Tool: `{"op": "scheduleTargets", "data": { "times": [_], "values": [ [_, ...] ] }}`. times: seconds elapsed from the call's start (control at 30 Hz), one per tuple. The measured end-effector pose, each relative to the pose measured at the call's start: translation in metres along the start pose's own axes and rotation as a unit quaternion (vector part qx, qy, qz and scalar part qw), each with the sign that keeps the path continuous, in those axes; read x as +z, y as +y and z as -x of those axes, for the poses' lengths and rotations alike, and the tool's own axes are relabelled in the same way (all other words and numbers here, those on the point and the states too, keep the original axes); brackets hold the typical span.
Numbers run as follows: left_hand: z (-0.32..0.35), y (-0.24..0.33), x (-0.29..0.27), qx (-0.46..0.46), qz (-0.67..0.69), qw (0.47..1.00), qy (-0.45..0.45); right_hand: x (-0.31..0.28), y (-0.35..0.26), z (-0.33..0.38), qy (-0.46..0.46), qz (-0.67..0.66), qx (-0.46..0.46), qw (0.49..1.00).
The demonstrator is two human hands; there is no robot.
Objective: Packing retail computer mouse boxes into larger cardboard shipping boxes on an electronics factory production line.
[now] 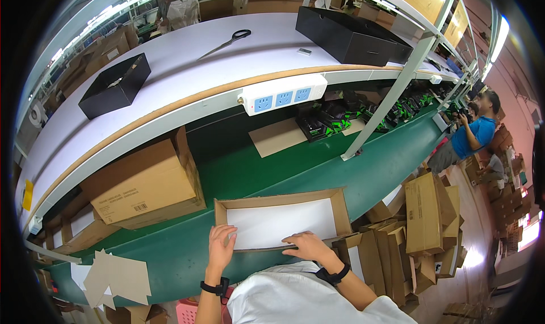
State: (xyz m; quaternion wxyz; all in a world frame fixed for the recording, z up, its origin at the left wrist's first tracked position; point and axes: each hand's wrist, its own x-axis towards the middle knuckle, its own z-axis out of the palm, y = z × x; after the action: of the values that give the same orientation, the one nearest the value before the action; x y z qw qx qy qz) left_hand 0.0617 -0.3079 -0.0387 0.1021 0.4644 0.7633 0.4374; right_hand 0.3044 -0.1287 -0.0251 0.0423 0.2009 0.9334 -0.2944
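Observation:
In front of me on the green work surface sits a shallow open cardboard box, its bottom covered by a white sheet. My left hand grips the box at its near left corner, fingers bent over the wall. Along the near wall, right of its middle, my right hand has its fingers over the rim and its thumb on the near side. A black band circles each wrist.
Flat grey cardboard sheets lie to the left, below a large closed carton. Stacked open boxes stand at right. Black-and-green packages lie under the white shelf, which bears scissors, black boxes and a power strip. A person stands far right.

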Motion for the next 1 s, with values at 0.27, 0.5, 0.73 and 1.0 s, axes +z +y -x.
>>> {"op": "scheduleTargets", "data": {
  "times": [0.27,0.5,0.73,1.0],
  "values": [
    [-0.027,0.043,-0.038,-0.017,-0.050,0.998,-0.044,-0.063,0.016,0.013,0.057,-0.121,-0.031,0.991],
    [-0.117,0.178,-0.150,0.055,-0.045,0.933,-0.352,-0.230,0.066,0.086,0.082,-0.086,0.144,0.982],
    [-0.229,0.192,-0.082,0.039,-0.087,0.820,-0.565,-0.322,0.177,0.025,-0.142,-0.025,0.130,0.981],
    [-0.449,0.040,0.236,-0.142,-0.038,0.887,-0.438,-0.227,0.374,-0.248,0.276,-0.353,0.284,0.847]
  ]
}}
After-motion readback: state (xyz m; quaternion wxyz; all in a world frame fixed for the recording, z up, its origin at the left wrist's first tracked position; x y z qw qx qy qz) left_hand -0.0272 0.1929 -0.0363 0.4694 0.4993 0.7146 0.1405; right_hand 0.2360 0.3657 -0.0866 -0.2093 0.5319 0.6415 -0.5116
